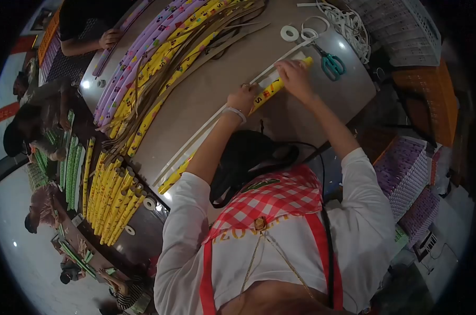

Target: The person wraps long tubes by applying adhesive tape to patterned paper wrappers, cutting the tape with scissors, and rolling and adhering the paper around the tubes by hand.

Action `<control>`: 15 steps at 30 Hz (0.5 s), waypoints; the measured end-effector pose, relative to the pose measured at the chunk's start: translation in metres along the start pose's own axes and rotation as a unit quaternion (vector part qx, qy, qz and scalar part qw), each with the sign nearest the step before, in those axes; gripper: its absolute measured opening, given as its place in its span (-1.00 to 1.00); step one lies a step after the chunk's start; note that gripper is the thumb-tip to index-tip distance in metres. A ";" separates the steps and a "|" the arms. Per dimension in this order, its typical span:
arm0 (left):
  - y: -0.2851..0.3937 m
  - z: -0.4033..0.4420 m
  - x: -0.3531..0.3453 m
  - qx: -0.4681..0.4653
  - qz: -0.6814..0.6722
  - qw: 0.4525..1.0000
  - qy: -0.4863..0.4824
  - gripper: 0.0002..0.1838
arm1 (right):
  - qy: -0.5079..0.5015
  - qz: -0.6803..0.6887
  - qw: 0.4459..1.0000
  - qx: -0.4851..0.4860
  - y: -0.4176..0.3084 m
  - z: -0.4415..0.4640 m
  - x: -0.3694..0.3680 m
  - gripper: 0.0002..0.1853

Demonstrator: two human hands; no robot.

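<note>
A long yellow printed roll [272, 90] lies diagonally across the table in front of me, with a narrow white strip [198, 132] running along its far side. My left hand [242, 98], with a bracelet at its wrist, is closed on the roll near its middle. Close to the roll's upper right end, the fingers of my right hand [296, 79] are bent and pressed onto its edge. Both palms are turned away, so the exact finger contact is partly hidden. Teal-handled scissors [332, 65] rest just right of my right hand.
White tape rolls [289, 33] and a tangle of white strips [348, 31] lie at the far right. Purple tubes [135, 58], yellow printed lengths and brown strips [177, 79] cover the left. Stacked yellow tubes [112, 202] stand lower left. A co-worker's hand [110, 38] touches a purple tube.
</note>
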State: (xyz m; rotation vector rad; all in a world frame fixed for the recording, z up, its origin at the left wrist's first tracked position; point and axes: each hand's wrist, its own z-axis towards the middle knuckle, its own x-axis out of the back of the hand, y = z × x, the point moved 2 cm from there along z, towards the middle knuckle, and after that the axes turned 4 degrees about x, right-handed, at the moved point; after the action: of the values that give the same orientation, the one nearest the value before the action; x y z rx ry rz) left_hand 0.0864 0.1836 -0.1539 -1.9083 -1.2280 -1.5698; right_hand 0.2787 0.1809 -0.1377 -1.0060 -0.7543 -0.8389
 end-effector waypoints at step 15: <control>-0.003 0.000 -0.001 -0.036 -0.001 0.998 0.051 -0.57 | -0.033 -0.017 0.999 0.009 0.012 -0.017 -0.017 -0.79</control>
State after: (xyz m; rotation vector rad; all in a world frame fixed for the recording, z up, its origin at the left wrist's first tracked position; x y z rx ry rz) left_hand 0.0836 0.1844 -0.1557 -1.8464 -1.1460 -1.7123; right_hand 0.2832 0.1729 -0.1630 -1.0118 -0.8363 -0.8309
